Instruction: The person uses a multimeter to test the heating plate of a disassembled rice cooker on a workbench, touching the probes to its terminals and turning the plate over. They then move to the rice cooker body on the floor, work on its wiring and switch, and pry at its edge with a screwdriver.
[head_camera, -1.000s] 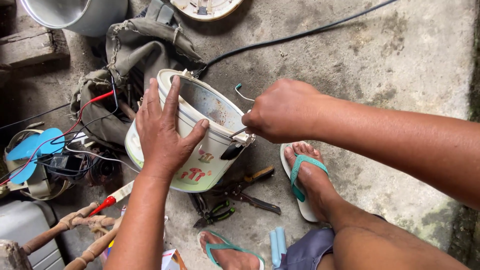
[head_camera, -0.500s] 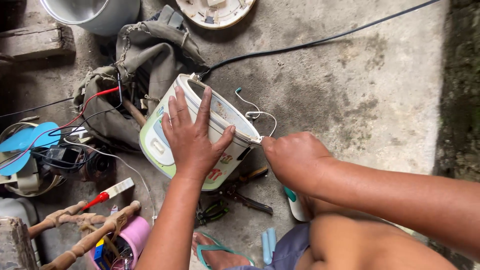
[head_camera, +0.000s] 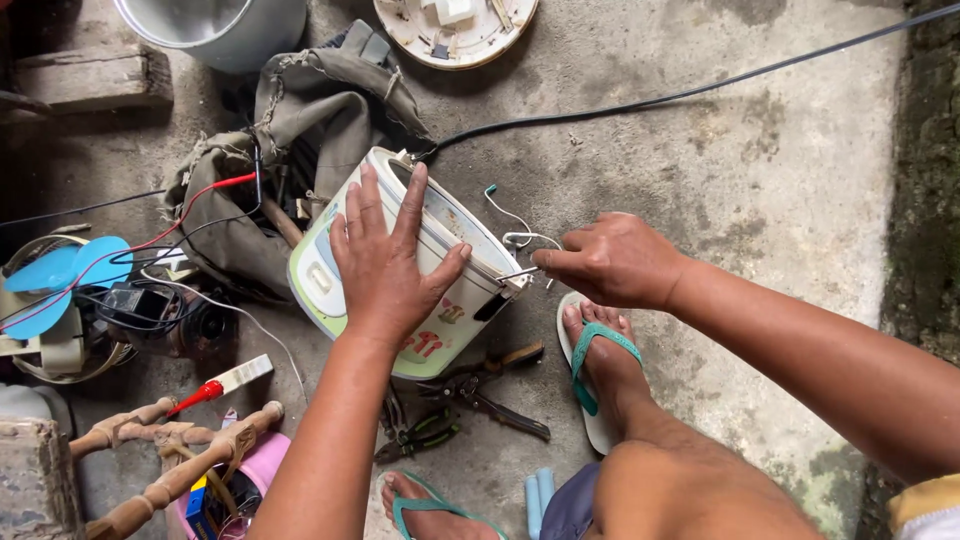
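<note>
A white rice cooker body (head_camera: 440, 300) with a pale green base is tipped on its side on the concrete floor (head_camera: 760, 170), its open rim turned toward the upper right. It is steadied by the left hand (head_camera: 385, 265), laid flat on its side wall with the fingers spread. Small red and green printed decorations are seen on the lower wall, and a rounded rectangular panel near the green edge. The right hand (head_camera: 610, 262) is closed in a pinch on a thin metal tool (head_camera: 515, 273), whose tip is held at the rim; thin white wires (head_camera: 515, 225) are looped just above it. Pliers (head_camera: 480, 390) are lying on the floor beneath the cooker. A grey cloth bag (head_camera: 320, 110) is slumped behind it, and a black cable (head_camera: 700, 92) is stretched across the floor.
</note>
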